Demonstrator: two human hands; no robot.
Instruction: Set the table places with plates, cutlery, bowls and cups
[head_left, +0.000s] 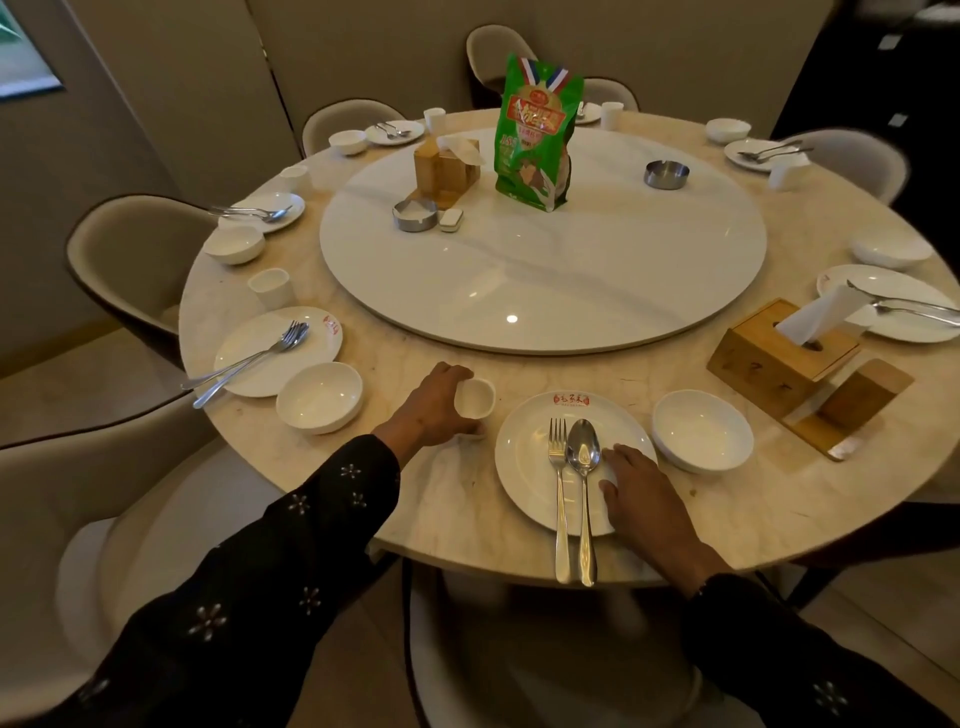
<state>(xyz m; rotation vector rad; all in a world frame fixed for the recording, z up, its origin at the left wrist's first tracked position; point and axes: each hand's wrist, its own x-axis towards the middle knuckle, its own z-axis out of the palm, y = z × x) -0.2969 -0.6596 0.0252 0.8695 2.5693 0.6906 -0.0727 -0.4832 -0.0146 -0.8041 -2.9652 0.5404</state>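
Two hands work at the nearest place setting. The left hand (435, 402) curls its fingers and thumb round a small white cup (474, 400), which sits on the marble table (415, 483) just left of the near plate (524, 462). The right hand (641, 496) lies with relaxed, fairly straight fingers on the right side of that plate, its fingertips touching the rim and the inner surface beside the spoon (584, 467); it holds nothing. A fork (559, 483) and the spoon lie side by side on the plate, their handles running over its near rim toward the table edge. A white bowl (702, 430) stands just right of the plate, apart from it.

Further left, another plate (291, 358) carries its own fork and spoon, with a second bowl (319, 397) just beside it and a cup (270, 288) beyond. More places with plates, bowls and cups ring the far side of the table. To the right stands a wooden tissue box (779, 356), a white tissue sticking out of its top. On the round turntable (545, 270) in the middle are a green bag (537, 130), standing upright, two metal ashtrays (414, 214) and another wooden holder (447, 166). Padded chairs (135, 254) surround the table.
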